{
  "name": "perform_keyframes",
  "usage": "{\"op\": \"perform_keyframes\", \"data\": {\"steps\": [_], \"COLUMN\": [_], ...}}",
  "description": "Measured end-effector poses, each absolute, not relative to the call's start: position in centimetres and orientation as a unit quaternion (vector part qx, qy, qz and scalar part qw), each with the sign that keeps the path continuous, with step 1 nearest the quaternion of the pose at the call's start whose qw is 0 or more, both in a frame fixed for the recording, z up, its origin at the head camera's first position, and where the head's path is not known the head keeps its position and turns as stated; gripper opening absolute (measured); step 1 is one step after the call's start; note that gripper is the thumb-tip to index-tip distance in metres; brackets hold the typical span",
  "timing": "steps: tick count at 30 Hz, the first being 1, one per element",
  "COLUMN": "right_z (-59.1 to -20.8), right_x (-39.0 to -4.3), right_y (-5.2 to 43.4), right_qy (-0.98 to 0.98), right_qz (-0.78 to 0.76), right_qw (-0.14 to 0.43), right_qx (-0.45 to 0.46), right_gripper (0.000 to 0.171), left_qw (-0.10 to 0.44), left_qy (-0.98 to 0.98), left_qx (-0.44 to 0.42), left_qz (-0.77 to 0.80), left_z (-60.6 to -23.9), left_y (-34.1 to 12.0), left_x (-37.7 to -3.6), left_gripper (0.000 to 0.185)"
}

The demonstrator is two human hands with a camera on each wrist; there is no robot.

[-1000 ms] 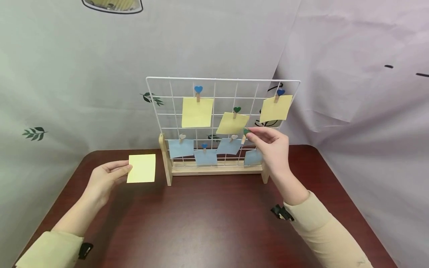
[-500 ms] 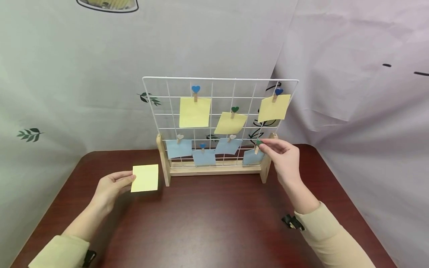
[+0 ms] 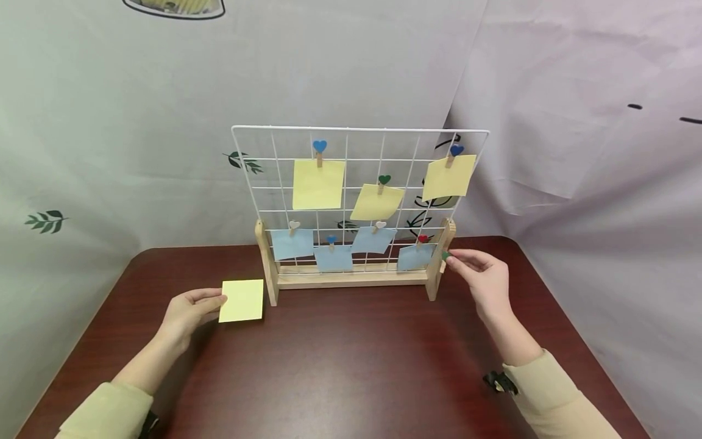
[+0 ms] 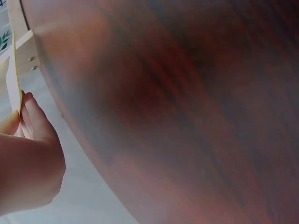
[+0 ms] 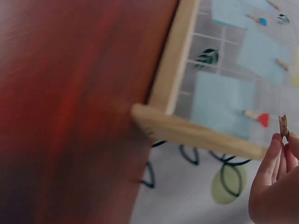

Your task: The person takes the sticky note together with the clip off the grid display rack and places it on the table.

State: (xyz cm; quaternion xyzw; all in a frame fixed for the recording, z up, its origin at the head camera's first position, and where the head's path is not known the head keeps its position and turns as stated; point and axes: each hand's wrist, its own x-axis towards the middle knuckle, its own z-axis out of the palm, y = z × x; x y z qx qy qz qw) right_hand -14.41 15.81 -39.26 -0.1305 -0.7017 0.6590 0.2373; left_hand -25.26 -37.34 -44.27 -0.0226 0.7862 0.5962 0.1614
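My left hand (image 3: 189, 314) pinches the left edge of a yellow sticky note (image 3: 242, 300), low over the table to the left of the rack. In the left wrist view the note (image 4: 13, 79) shows edge-on between thumb and fingers. My right hand (image 3: 485, 283) pinches a small wooden clothespin (image 5: 283, 126) with a green heart, just right of the rack's right wooden leg (image 3: 436, 262). The white wire grid rack (image 3: 351, 129) stands on a wooden base. Three yellow notes hang in its upper part, one under a green-heart clothespin (image 3: 384, 181).
Several blue notes hang along the lower grid, the rightmost blue note (image 3: 415, 258) under a red-heart clothespin (image 3: 422, 239). The dark red-brown table (image 3: 340, 366) has rounded back corners. A pale printed cloth (image 3: 164, 110) hangs behind it.
My right hand has drawn the green-heart clothespin down and right, away from the grid, uncovering the red-heart one. My left hand has lowered the yellow note and moved it slightly right.
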Motion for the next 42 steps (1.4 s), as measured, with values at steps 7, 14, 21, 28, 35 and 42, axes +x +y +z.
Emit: {"op": "perform_keyframes", "data": {"steps": [7,14,21,28,35,42], "right_z": [-41.8,-43.7,-45.3,-46.2,-46.5,-47.0], "right_x": [-13.4,-13.4,-14.1,-14.7,-15.1,-15.6], "right_y": [17.6,19.4,20.8,21.5,21.5,21.5], "right_qy": [-0.759,-0.803,-0.818,-0.825,-0.827,-0.834], "right_qz": [0.602,0.552,0.542,0.535,0.533,0.523], "right_qw": [0.191,0.135,0.071,0.026,0.014,0.019], "right_qx": [-0.158,-0.179,-0.181,-0.179,-0.178,-0.174], "right_gripper": [0.028,0.032,0.034,0.032,0.03,0.029], "left_qw": [0.16,0.159,0.153,0.124,0.121,0.092], "left_qy": [0.796,0.816,0.844,0.866,0.88,0.901], "left_qx": [-0.025,-0.018,-0.016,-0.015,-0.032,-0.005], "left_qz": [0.583,0.555,0.514,0.485,0.459,0.424], "left_z": [-45.0,-45.5,-45.7,-45.8,-45.6,-45.2], "left_y": [-37.2,-37.3,-37.1,-36.8,-36.8,-36.8], "left_x": [-25.6,-26.0,-26.3,-26.6,-26.6,-26.3], "left_gripper": [0.037,0.052,0.052,0.045,0.043,0.039]}}
